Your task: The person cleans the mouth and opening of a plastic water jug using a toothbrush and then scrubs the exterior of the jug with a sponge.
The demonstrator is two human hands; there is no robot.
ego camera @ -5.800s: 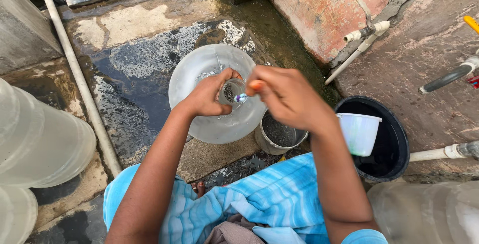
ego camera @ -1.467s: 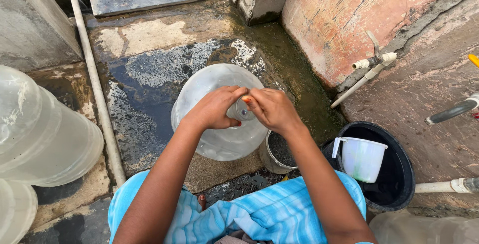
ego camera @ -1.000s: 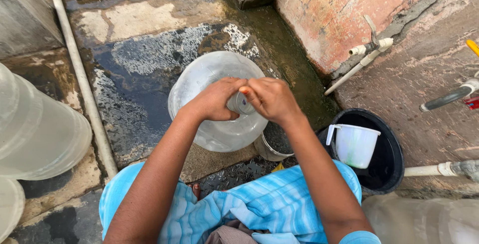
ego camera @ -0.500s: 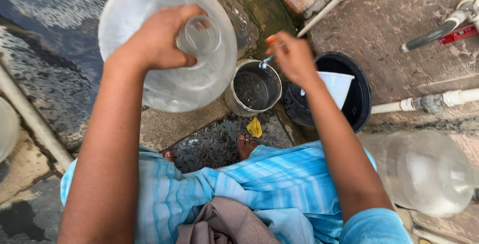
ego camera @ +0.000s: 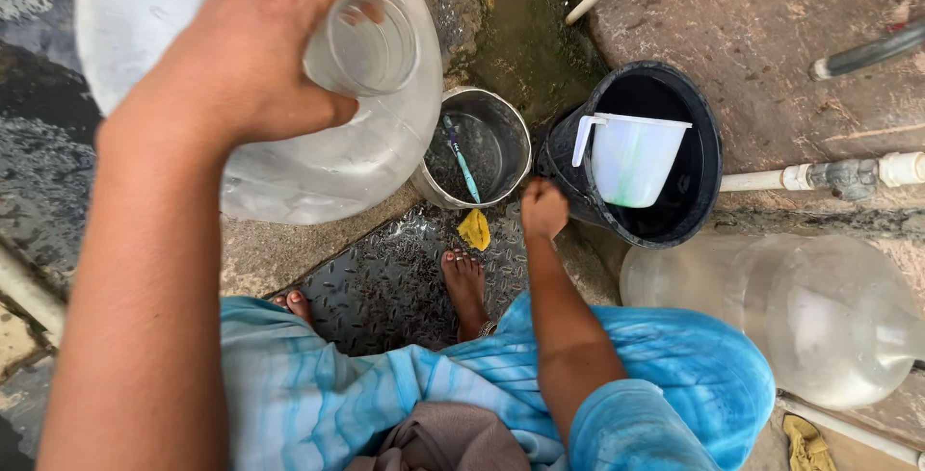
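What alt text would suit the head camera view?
A person's left hand grips the neck of a big clear water jug, while the right hand hangs by a steel pot and a black bucket holding a white mug.

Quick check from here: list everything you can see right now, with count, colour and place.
Large water jug: 1, clear, upper left, held by its neck.
Second jug: 1, clear, lying lower right.
Steel pot: 1, grey, centre, toothbrush inside.
Bucket: 1, black, right of pot.
Mug: 1, white, in bucket.
Yellow scrap: 1, below pot.
Pipe: 1, white, right edge.
Feet: 2, bare, on wet ground.
Left hand: grips jug neck.
Right hand: closed, beside bucket.
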